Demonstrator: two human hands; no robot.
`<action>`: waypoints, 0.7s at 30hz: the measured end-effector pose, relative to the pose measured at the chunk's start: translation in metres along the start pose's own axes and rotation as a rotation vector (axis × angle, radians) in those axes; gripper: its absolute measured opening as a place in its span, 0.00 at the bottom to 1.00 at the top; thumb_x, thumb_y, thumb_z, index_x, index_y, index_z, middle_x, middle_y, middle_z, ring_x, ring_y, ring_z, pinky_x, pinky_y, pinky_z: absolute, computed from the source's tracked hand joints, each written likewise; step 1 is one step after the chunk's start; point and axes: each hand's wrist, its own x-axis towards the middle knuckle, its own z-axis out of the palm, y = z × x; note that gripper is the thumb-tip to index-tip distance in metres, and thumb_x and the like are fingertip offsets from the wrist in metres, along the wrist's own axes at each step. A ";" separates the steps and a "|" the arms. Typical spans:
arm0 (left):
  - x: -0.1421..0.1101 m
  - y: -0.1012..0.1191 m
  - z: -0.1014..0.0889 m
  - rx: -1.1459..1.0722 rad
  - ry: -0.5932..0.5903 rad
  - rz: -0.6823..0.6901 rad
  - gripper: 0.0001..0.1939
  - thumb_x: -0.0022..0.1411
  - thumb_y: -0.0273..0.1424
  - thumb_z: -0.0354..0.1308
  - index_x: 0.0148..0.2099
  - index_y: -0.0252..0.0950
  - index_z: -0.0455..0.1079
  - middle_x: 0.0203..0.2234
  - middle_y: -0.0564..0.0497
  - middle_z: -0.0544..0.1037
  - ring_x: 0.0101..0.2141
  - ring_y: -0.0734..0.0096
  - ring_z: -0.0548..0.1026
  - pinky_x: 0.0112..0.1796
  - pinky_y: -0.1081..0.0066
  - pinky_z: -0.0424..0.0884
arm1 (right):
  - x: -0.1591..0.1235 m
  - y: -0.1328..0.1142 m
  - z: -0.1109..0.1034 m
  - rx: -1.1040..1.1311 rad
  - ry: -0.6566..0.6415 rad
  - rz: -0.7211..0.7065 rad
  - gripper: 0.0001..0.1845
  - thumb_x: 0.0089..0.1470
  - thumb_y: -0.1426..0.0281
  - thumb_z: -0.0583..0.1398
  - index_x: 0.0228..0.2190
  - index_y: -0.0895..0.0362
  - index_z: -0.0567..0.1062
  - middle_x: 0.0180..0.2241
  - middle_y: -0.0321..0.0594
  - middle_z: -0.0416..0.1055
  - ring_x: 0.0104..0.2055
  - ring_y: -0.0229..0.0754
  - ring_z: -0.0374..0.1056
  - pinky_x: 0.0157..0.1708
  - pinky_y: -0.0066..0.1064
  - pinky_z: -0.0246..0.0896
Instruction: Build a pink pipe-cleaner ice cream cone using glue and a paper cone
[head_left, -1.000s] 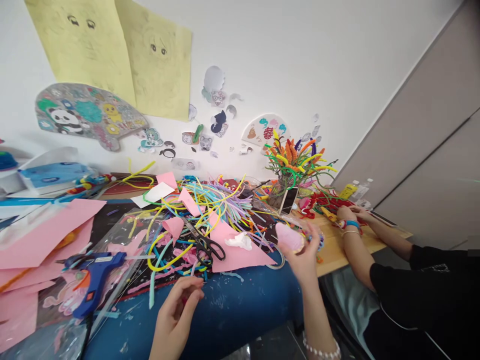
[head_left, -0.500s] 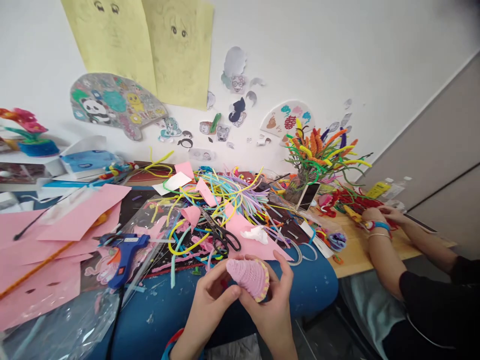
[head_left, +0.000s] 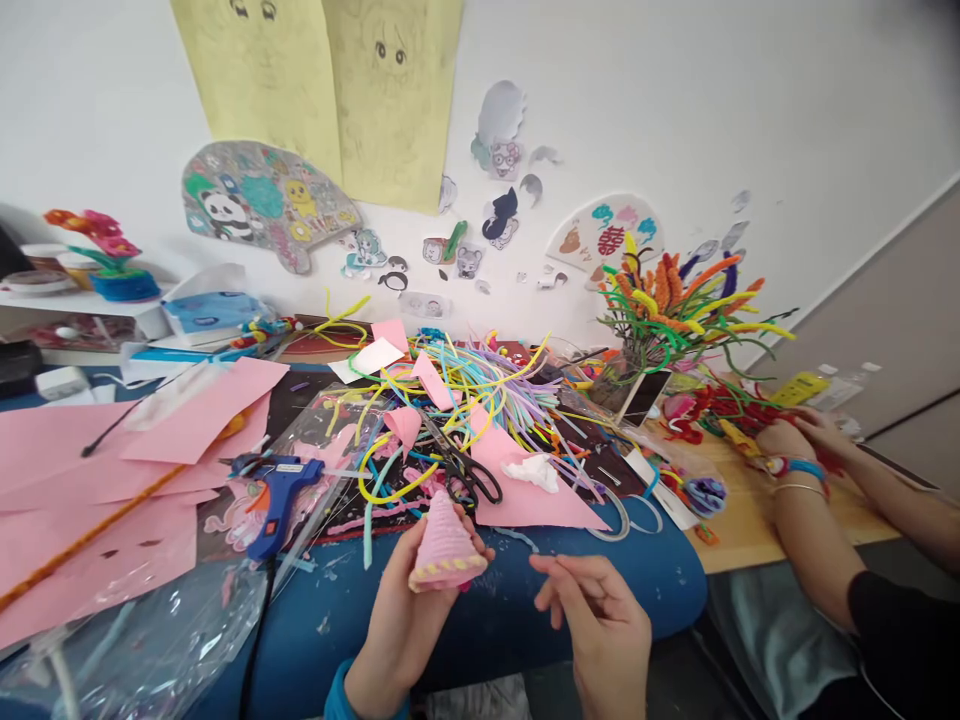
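At desk (head_left: pixel 450 640) front edge: pink cone (head_left: pixel 444 545) now in left hand (head_left: pixel 409 610) alone, grip clenched round it, tip up. Right hand (head_left: pixel 600 620) let go, released, fingers loosely curled beside it. Cone turned over since half-second back.

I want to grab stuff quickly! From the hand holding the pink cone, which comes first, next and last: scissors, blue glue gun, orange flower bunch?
From the left hand:
1. Scissors, just beyond it.
2. Glue gun, off to the left.
3. Flower bunch, far right by the wall.

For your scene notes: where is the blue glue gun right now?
In the head view, left of centre: the blue glue gun lies on clear plastic, beside the pink paper.
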 end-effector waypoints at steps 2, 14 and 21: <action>0.000 0.003 0.003 -0.080 -0.045 -0.042 0.13 0.59 0.36 0.60 0.40 0.32 0.79 0.30 0.49 0.79 0.31 0.69 0.77 0.39 0.66 0.76 | -0.002 0.002 -0.001 -0.053 0.010 0.028 0.11 0.50 0.63 0.69 0.24 0.56 0.77 0.21 0.40 0.79 0.15 0.38 0.69 0.13 0.26 0.64; 0.003 0.003 -0.004 -0.082 0.001 -0.061 0.15 0.57 0.33 0.57 0.37 0.26 0.78 0.24 0.46 0.76 0.23 0.70 0.73 0.28 0.69 0.70 | -0.004 -0.023 0.013 -0.096 -0.680 -0.169 0.09 0.54 0.61 0.67 0.26 0.50 0.84 0.27 0.40 0.83 0.29 0.43 0.78 0.32 0.29 0.72; -0.009 0.006 -0.015 0.248 0.104 0.254 0.21 0.53 0.43 0.66 0.42 0.30 0.80 0.29 0.46 0.80 0.29 0.63 0.76 0.31 0.69 0.73 | -0.017 -0.001 0.004 0.015 -0.608 0.142 0.07 0.58 0.62 0.65 0.33 0.50 0.83 0.26 0.37 0.82 0.26 0.38 0.78 0.29 0.23 0.72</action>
